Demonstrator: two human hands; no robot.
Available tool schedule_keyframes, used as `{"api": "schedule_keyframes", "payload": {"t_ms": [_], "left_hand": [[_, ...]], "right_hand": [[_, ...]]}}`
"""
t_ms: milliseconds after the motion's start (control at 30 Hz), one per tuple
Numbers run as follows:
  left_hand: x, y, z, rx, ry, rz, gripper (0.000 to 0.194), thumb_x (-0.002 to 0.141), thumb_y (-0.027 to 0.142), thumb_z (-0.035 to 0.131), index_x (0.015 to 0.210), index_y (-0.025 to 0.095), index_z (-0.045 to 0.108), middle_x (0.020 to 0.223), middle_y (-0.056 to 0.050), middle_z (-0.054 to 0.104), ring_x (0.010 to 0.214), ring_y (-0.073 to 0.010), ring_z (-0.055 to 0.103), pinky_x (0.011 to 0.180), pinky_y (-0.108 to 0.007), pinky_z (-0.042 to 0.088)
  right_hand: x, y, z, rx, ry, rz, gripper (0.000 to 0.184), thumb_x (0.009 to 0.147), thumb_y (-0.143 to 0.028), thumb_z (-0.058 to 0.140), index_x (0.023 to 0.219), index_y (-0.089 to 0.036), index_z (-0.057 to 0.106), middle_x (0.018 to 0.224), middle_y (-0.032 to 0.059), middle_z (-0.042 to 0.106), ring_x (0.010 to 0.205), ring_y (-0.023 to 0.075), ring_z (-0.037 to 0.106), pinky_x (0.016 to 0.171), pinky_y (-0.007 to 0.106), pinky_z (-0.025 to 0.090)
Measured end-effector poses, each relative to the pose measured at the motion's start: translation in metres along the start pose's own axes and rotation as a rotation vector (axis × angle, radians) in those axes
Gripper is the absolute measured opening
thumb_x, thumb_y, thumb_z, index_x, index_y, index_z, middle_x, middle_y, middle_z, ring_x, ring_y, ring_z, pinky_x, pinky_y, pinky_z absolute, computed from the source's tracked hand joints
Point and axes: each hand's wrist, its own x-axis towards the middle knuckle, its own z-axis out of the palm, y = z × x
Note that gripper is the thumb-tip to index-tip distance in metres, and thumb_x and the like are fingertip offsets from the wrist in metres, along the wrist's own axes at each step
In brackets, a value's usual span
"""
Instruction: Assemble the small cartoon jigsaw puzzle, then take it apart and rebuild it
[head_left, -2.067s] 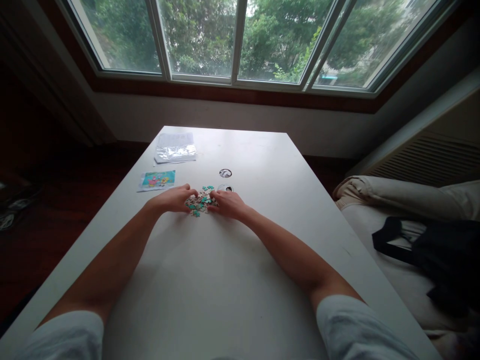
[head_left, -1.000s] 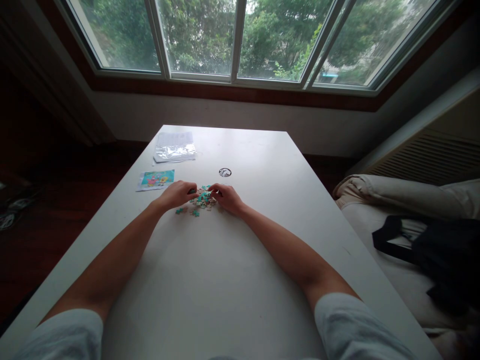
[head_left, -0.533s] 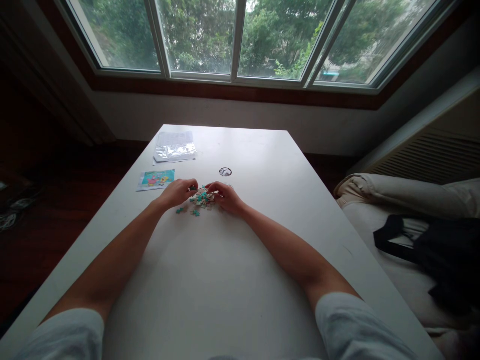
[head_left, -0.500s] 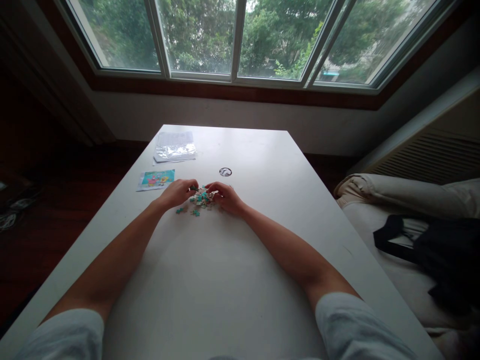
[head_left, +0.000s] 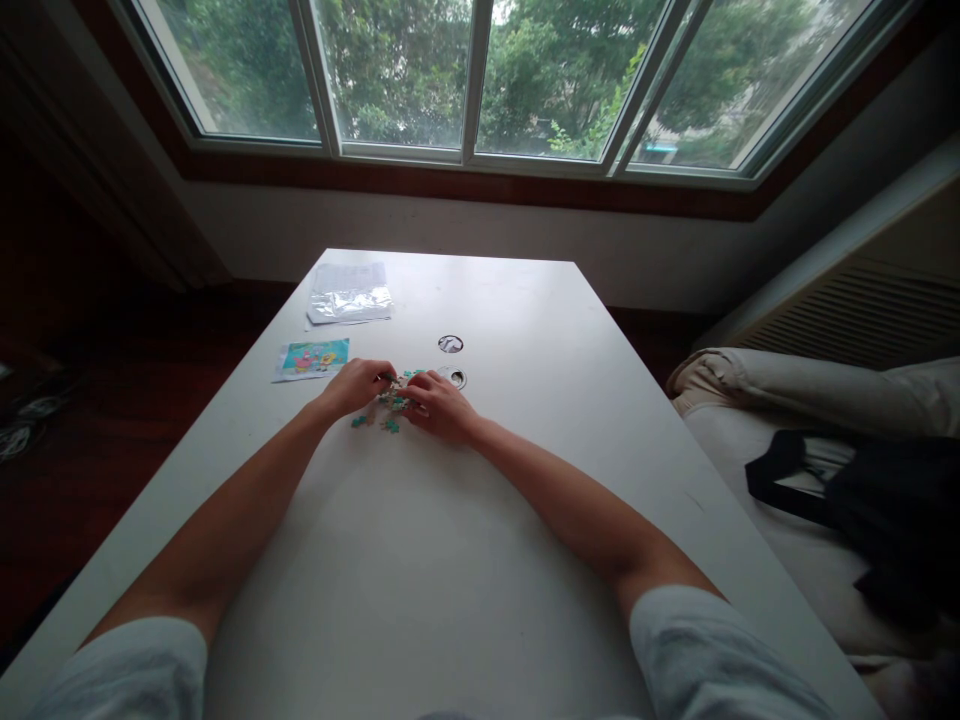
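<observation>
A small heap of jigsaw puzzle pieces (head_left: 392, 400), teal and pale, lies on the white table between my hands. My left hand (head_left: 354, 389) is at the heap's left side, with thumb and fingers closed on a dark puzzle piece (head_left: 388, 377). From the right, my right hand (head_left: 442, 408) reaches over the heap, its fingers curved and apart, the fingertips among the pieces. It covers part of the heap, and I see nothing held in it. Two loose teal pieces (head_left: 391, 426) lie on the near side of the heap.
A colourful cartoon picture sheet (head_left: 315, 357) lies left of the heap. Farther back is a clear plastic bag with papers (head_left: 350, 294). Two round black-and-white items, one a disc (head_left: 451, 344), lie beyond my right hand. A cushioned seat with dark cloth (head_left: 892, 500) stands on the right.
My right hand has moved left and over the heap, uncovering the nearer round item behind it. Earlier, my left hand drew back slightly and left a teal piece lying apart at the near left.
</observation>
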Motion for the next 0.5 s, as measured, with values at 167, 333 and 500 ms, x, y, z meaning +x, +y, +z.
{"api": "schedule_keyframes", "payload": {"t_ms": [167, 333, 500], "left_hand": [[0.001, 0.000, 0.000, -0.032, -0.005, -0.048, 0.024, 0.086, 0.031, 0.058, 0.098, 0.021, 0.076, 0.082, -0.003, 0.075, 0.070, -0.0157, 0.064, 0.063, -0.024, 0.041], [0.002, -0.004, 0.004, -0.088, 0.008, -0.006, 0.024, 0.083, 0.027, 0.059, 0.101, 0.021, 0.074, 0.091, -0.003, 0.073, 0.072, -0.0147, 0.063, 0.067, -0.024, 0.045], [0.002, -0.005, 0.004, -0.099, -0.010, 0.029, 0.026, 0.085, 0.028, 0.055, 0.100, 0.021, 0.075, 0.095, -0.004, 0.072, 0.076, -0.0151, 0.063, 0.073, -0.025, 0.047]], "right_hand": [[0.001, -0.012, 0.002, -0.159, -0.068, -0.037, 0.026, 0.095, -0.034, 0.065, 0.119, -0.026, 0.068, 0.118, 0.0102, 0.061, 0.110, 0.0255, 0.048, 0.091, 0.038, 0.040], [0.002, -0.006, 0.005, -0.077, -0.005, -0.037, 0.014, 0.100, -0.026, 0.057, 0.104, -0.024, 0.070, 0.114, 0.0080, 0.067, 0.110, 0.0228, 0.051, 0.094, 0.036, 0.038], [0.002, 0.004, 0.010, 0.227, 0.160, 0.125, 0.014, 0.099, -0.024, 0.054, 0.100, -0.022, 0.067, 0.096, 0.0037, 0.070, 0.090, 0.0171, 0.058, 0.086, 0.029, 0.042]]}}
